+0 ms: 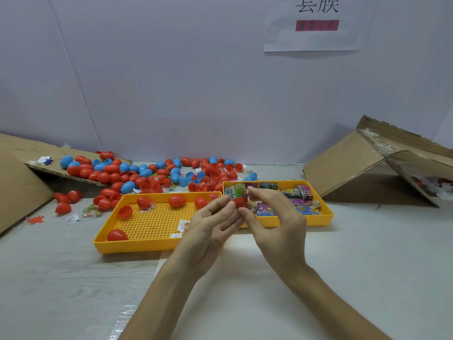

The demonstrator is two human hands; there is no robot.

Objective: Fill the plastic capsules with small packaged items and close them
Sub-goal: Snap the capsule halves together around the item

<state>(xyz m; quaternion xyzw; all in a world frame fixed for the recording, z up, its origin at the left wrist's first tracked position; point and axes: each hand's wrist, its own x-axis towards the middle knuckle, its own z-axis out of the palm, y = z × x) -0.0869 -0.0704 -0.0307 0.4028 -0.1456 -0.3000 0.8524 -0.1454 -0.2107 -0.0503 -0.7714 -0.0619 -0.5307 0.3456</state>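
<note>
My left hand (213,227) pinches a red capsule half (240,201) between thumb and fingertips, above the gap between two yellow trays. A small green packaged item (235,191) sticks up out of that half. My right hand (274,217) is just to the right, its thumb and fingers curled in at the capsule and the packet. The perforated left tray (152,242) holds several red capsules and halves (177,200) and a few small packets. The right tray (326,212) holds many colourful packaged items (302,192).
A heap of red and blue capsules (147,174) lies behind the trays, partly on a cardboard flap (29,153). An open cardboard box (382,163) lies on its side at the right. Loose red halves (64,202) and small packets lie left of the trays.
</note>
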